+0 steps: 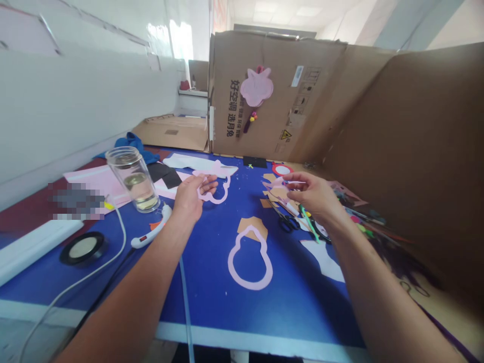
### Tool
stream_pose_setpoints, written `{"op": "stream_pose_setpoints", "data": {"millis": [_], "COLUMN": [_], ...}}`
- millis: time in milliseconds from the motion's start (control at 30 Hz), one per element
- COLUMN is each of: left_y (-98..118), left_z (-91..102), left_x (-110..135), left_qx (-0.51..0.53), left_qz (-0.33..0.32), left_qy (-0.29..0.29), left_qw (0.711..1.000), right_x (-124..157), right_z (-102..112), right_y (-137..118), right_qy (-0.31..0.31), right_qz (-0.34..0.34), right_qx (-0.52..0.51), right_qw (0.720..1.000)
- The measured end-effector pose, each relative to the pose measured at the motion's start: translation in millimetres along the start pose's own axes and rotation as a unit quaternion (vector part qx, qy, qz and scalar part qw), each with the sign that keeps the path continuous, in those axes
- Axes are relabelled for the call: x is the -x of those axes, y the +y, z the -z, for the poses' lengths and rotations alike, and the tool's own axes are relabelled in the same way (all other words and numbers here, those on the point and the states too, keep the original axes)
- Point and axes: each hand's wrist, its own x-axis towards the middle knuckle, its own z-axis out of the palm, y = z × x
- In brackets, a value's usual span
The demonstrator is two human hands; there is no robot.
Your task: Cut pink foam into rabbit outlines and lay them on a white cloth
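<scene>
My left hand (187, 200) grips a pink foam gourd-shaped outline (221, 197) clear of the blue table (204, 302), while my right hand (312, 194) lightly pinches a thin purple-tipped stick (293, 182) at the fingertips.

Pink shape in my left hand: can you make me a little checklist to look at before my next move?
The left hand grips the pink frame: ok.
The second pink frame lies flat on the table: ok.
The glass of water stands upright, away from the hands: ok.
The scissors lie on the table, out of the hands: ok.
The white corded tool is switched off: cannot tell.
The right hand pinches something small, and what it is: cannot tell.
</scene>
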Motion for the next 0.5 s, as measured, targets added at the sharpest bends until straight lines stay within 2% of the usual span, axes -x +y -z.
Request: {"op": "stream_pose_setpoints", "data": {"millis": [133, 300, 433, 500], "left_y": [-1, -3, -10, -16], "left_z": [-0.6, 0.3, 3.1, 4.7], "left_x": [0, -1, -3, -4], "left_qx": [-0.002, -0.014, -0.013, -0.055], "left_qz": [0.002, 0.017, 0.084, 0.101], "left_qy": [-0.010, -0.022, -0.045, -0.049], "left_qw": [1.000, 1.000, 0.995, 0.992], "right_x": [11, 19, 23, 25], "right_z": [0, -4, -10, -14], "right_y": [-9, -19, -8, 2], "right_qy": [-0.025, -0.081, -0.097, -0.092], "right_qz": [0.014, -0.005, -0.027, -0.047], "right_qx": [-0.047, -0.190, -0.250, -0.253], "right_qw": [0.998, 0.978, 0.963, 0.962]}}
